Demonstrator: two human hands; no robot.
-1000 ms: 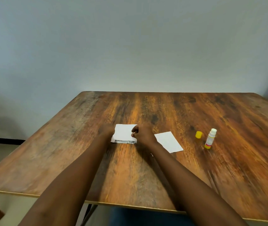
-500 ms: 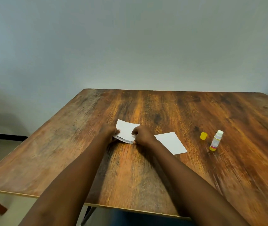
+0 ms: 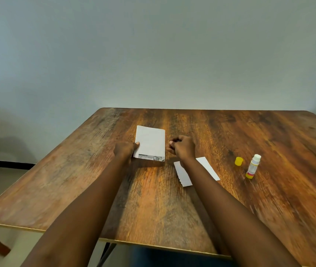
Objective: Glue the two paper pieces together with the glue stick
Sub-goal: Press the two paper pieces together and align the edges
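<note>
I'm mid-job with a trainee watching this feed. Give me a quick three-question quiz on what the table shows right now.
1. True or false: the glue stick stands upright with its yellow cap off beside it.
2. Which hand touches the larger paper? A) left hand B) right hand C) both
3. Fill in: the smaller paper lies partly under the right ____.

Key: 1 true. 2 A: the left hand's fingers hold the sheet's left edge, while the right hand is curled just beside it, off the sheet. 3 forearm.
</note>
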